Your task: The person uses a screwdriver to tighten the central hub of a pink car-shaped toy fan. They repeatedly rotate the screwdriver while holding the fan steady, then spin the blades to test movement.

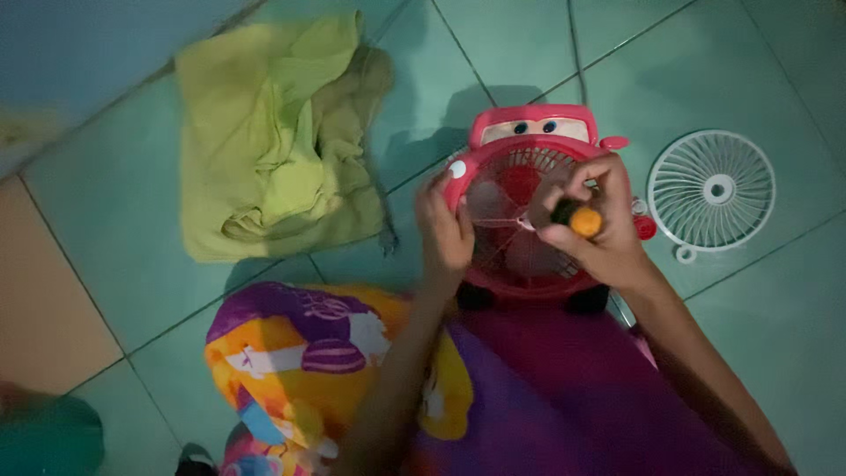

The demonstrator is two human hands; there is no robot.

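A small red fan shaped like a cartoon car (529, 141) stands on the tiled floor in front of me, its rear grille and translucent blades showing. My left hand (443, 231) grips the fan's left rim. A screwdriver with a black and orange handle (579, 217) is in my right hand (597, 225), held over the fan's face near its hub. The tool's shaft is hidden by my fingers.
A white round fan grille (712, 189) lies flat on the floor to the right of the fan. A crumpled yellow-green cloth (278, 141) lies at the upper left. My lap, in colourful patterned fabric (335, 353), fills the bottom. A thin cord (573, 40) runs away at the top.
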